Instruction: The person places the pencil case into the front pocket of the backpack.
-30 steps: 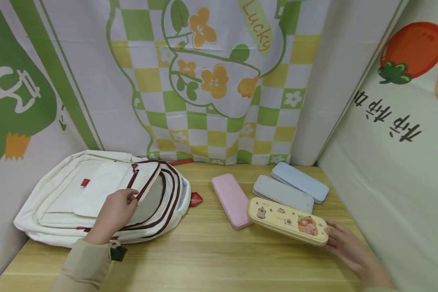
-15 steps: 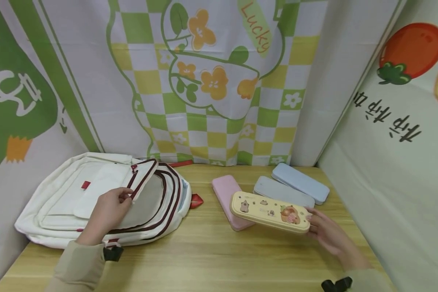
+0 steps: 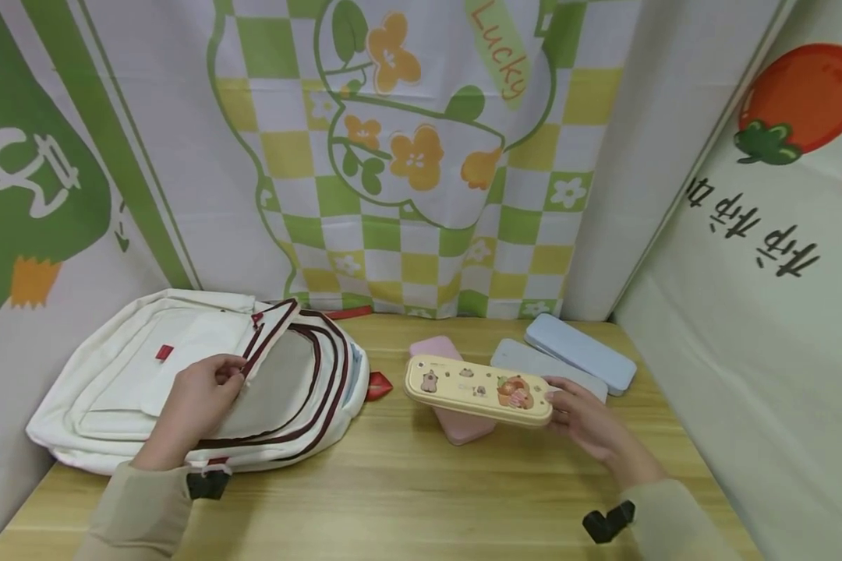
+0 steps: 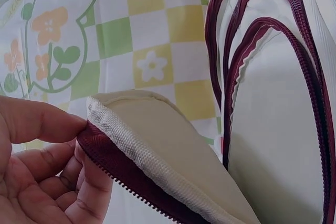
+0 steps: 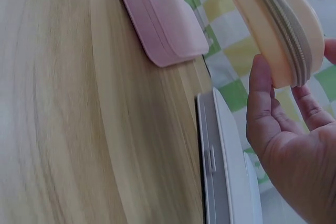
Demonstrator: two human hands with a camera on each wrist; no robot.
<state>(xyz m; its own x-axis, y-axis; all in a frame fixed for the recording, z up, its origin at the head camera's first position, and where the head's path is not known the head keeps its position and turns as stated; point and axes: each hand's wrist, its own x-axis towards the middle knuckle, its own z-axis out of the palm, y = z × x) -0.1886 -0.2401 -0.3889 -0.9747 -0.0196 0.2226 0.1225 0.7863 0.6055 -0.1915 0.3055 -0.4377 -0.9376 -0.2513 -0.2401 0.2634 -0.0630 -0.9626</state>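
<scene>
A white backpack (image 3: 203, 335) with dark red zippers lies on the left of the table, its front pocket unzipped. My left hand (image 3: 199, 393) pinches the edge of the pocket flap (image 4: 142, 156) between thumb and fingers and holds it raised; a pale inside shows behind it. My right hand (image 3: 592, 425) grips one end of a yellow pencil case (image 3: 477, 389) printed with cartoon animals. That case is held above the table, partly in front of a pink case (image 3: 466, 427). In the right wrist view, a zipper (image 5: 286, 30) runs along the yellow case's side.
A grey-white case (image 3: 543, 366) and a light blue case (image 3: 582, 352) lie at the back right, close together. A red tag (image 3: 379, 386) sticks out by the backpack. Fabric-covered walls (image 3: 421, 156) stand behind and at both sides of the wooden table (image 3: 365, 499).
My right hand has carried the yellow pencil case leftward, from in front of the grey-white case to over the pink one. My left hand has drawn the pocket flap a little further left, widening the opening.
</scene>
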